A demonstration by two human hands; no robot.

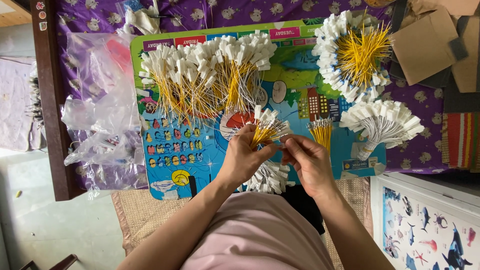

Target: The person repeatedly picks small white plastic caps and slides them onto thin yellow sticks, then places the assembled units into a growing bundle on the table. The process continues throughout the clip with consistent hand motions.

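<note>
The left hand (243, 159) pinches a small bundle of yellow wires with white tags (266, 127) over the colourful board (200, 155). At its three o'clock, the right hand (308, 162) pinches one wire end, fingertips touching the bundle.

I hold a small fan-shaped bundle of yellow wires (265, 129) with white tags at their tips; it is tilted up and right, over the colourful board, and my fingers pinch its lower end.
</note>
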